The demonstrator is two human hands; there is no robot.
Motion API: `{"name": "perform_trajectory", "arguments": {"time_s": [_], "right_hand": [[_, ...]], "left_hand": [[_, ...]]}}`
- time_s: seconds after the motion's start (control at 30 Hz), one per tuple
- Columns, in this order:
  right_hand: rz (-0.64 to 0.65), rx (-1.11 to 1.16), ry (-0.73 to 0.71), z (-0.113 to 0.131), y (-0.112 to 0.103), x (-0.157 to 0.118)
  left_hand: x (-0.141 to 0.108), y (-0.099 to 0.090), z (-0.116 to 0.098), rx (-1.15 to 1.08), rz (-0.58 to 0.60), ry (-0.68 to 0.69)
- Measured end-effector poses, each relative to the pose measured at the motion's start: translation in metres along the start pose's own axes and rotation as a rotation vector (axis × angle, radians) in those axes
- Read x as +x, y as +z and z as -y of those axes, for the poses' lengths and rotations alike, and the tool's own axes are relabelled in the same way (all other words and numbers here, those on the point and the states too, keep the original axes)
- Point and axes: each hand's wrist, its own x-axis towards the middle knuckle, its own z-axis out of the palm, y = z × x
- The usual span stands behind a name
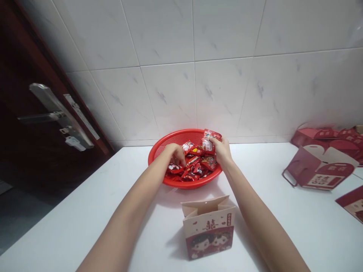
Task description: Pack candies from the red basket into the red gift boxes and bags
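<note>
A red plastic basket (154, 151) holds several small, shiny red packets (198, 169). My left hand (176, 155) reaches into its left side with curled fingers over the packets; whether it grips one is hidden. At the basket's right rim, my right hand (221, 149) pinches a red packet (208, 142) between thumb and fingers. Between my forearms, in front of the basket, an open-topped paper bag (210, 236) stands upright, printed with two cartoon faces; its inside is mostly in shadow.
Red and white paper boxes (326, 170) stand at the right on the white table (113, 189), with more red ones behind. Another box is cut off at the right edge. A tiled wall rises behind; a dark door is at left.
</note>
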Motion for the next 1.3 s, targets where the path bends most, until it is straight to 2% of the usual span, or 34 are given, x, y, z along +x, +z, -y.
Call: {"name": "perform_trajectory", "arguments": {"time_s": [0.13, 0.3, 0.5, 0.77, 0.9, 1.07, 1.3], "right_hand": [[0.021, 0.004, -0.008, 0.001, 0.0, -0.001], [0.02, 0.002, -0.009, 0.001, 0.001, -0.002], [0.026, -0.003, -0.013, 0.001, 0.0, -0.001], [0.006, -0.027, -0.026, -0.004, -0.002, 0.004], [0.006, -0.006, -0.035, -0.005, -0.002, 0.007], [-0.024, 0.007, -0.036, -0.001, -0.001, 0.004], [-0.09, 0.047, -0.079, 0.0, 0.001, 0.004]], "left_hand": [[-0.011, 0.005, -0.008, -0.097, -0.004, 0.01], [-0.015, 0.005, -0.01, -0.075, 0.138, 0.153], [-0.006, 0.009, -0.011, -0.194, 0.137, 0.221], [-0.012, 0.005, -0.017, -0.207, 0.27, 0.436], [-0.016, -0.001, -0.014, -0.329, 0.202, 0.59], [-0.021, -0.004, -0.011, -0.468, 0.053, 0.643], [-0.036, -0.006, -0.014, -0.672, -0.097, 0.805]]}}
